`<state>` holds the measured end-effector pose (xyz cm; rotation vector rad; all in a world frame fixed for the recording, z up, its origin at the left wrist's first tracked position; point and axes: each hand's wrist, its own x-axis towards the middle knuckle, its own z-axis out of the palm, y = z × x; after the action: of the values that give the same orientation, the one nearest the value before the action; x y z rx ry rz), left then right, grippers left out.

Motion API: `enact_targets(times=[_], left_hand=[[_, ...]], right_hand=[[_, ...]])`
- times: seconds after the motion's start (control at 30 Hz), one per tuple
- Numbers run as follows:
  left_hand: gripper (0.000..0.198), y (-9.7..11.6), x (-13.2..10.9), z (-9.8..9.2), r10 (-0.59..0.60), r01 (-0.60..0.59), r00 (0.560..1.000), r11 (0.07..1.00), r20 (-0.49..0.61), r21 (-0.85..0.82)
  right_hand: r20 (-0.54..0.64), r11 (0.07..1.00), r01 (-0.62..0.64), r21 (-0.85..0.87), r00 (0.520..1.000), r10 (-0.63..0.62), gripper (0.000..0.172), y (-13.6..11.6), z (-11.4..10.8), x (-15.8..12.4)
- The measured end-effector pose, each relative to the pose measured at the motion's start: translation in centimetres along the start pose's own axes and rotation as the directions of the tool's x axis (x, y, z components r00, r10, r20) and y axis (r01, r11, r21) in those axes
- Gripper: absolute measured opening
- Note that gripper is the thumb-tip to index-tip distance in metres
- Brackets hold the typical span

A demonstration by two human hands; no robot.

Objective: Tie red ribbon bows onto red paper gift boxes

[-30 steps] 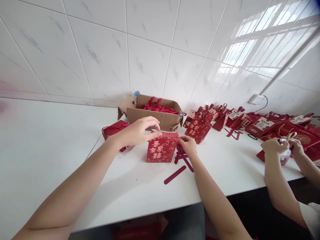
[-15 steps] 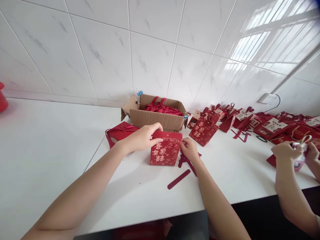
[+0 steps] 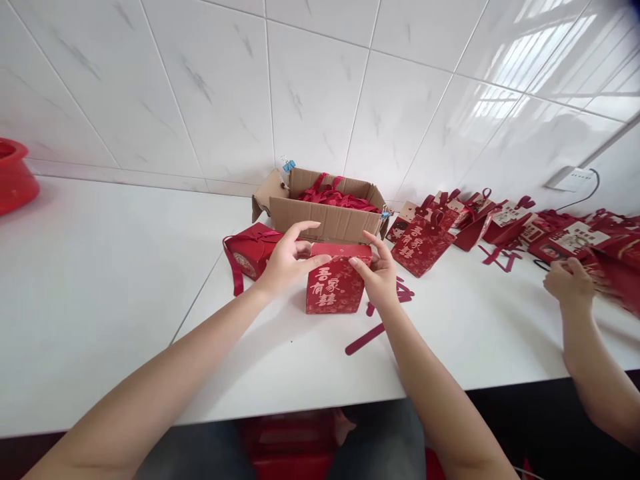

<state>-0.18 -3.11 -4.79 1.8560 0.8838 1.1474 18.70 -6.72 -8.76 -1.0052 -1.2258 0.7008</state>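
A red paper gift box [image 3: 334, 287] with pale characters on its front stands upright on the table before me. My left hand [image 3: 287, 265] grips its upper left corner, thumb across the front and index finger raised above the top. On the upper right corner is my right hand [image 3: 379, 272], its thumb pressed to the front edge and its fingers curving behind. The flat top flap has a small hole. Dark red strap strips [image 3: 367, 339] lie to the right, partly behind my right forearm. Left of the box sits another red gift box [image 3: 253, 250] with a ribbon.
Behind stands a cardboard box [image 3: 325, 219] full of red ribbons, with blue binder clips. Finished-looking red boxes with loop handles [image 3: 423, 243] line the right side. A co-worker's hand [image 3: 570, 280] is at the far right. A red plastic tub [image 3: 17, 177] stands far left.
My right hand has moved from the box's right side, near the strips, up onto its top right corner. The view has tilted down. The co-worker's hands have shifted among the red bags.
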Motion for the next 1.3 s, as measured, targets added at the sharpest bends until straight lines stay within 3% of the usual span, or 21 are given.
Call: enact_targets(times=[0.1, 0.2, 0.27, 0.43, 0.6, 0.7, 0.8, 0.87, 0.93, 0.97, 1.03, 1.1, 1.17, 1.3], left_hand=[[0.029, -0.7, -1.7, -0.1, 0.164, -0.151, 0.974, 0.984, -0.156, 0.091], [0.019, -1.1, -2.6, -0.3, 0.228, -0.193, 0.953, 0.964, -0.197, 0.181], [0.02, -1.2, -2.9, -0.4, 0.209, -0.172, 0.956, 0.968, -0.207, 0.185], [0.02, -1.4, -3.1, -0.1, 0.168, -0.15, 0.964, 0.983, -0.206, 0.101], [0.024, -0.9, -3.5, 0.1, 0.056, -0.064, 0.99, 0.996, -0.131, -0.058], [0.029, -0.8, -3.7, 0.2, -0.012, 0.002, 0.996, 0.993, -0.085, -0.117], [0.029, -1.2, -3.6, 0.0, -0.009, -0.004, 0.99, 0.995, -0.139, -0.097], [0.027, -1.7, -3.5, -0.3, 0.017, -0.027, 0.974, 0.999, -0.227, -0.043], [0.027, -2.1, -3.4, -0.5, 0.036, -0.042, 0.955, 0.999, -0.294, -0.014], [0.027, -2.3, -3.4, -0.6, 0.038, -0.046, 0.95, 0.999, -0.311, -0.016], [0.027, -2.6, -3.3, -0.7, 0.034, -0.047, 0.945, 0.998, -0.324, -0.031], [0.026, -2.7, -3.4, -0.7, 0.032, -0.047, 0.945, 0.998, -0.325, -0.038], [0.026, -2.7, -3.4, -0.7, 0.029, -0.045, 0.947, 0.998, -0.319, -0.045], [0.029, -2.6, -3.5, -0.7, 0.008, -0.028, 0.951, 0.998, -0.309, -0.061]], right_hand=[[-0.044, 0.997, 0.057, -0.043, 0.997, -0.058, 0.04, 0.4, 1.6, -0.6], [-0.015, 1.0, 0.01, -0.028, 1.0, -0.011, 0.028, 0.5, 2.4, -0.9], [0.006, 0.999, -0.002, -0.039, 1.0, 0.002, 0.027, 0.4, 2.4, -1.0], [0.01, 0.982, 0.122, -0.147, 0.993, -0.122, 0.022, -0.2, 1.7, -0.9], [0.057, 0.999, 0.0, -0.046, 0.998, 0.003, 0.029, -0.1, 2.1, -1.5], [0.078, 0.998, -0.008, -0.067, 0.997, 0.013, 0.03, -0.1, 2.2, -1.6], [0.105, 0.989, 0.079, -0.126, 0.992, -0.066, 0.033, -0.2, 0.9, -0.7], [0.007, 0.968, 0.131, -0.215, 0.991, -0.132, 0.037, -0.1, -0.8, 0.3], [-0.107, 0.897, 0.088, -0.434, 0.983, -0.148, 0.034, 0.5, -2.8, 1.1], [-0.106, 0.819, 0.041, -0.573, 0.987, -0.123, 0.028, 1.0, -3.7, 1.4], [-0.03, 0.632, -0.032, -0.774, 0.999, 0.013, 0.018, 1.9, -5.0, 1.6], [0.041, 0.494, -0.048, -0.868, 0.985, 0.168, 0.019, 2.8, -5.4, 1.6], [0.059, 0.435, -0.053, -0.899, 0.969, 0.239, 0.024, 3.5, -5.3, 1.5], [0.016, 0.425, -0.094, -0.901, 0.969, 0.248, 0.031, 4.2, -4.7, 1.7]])
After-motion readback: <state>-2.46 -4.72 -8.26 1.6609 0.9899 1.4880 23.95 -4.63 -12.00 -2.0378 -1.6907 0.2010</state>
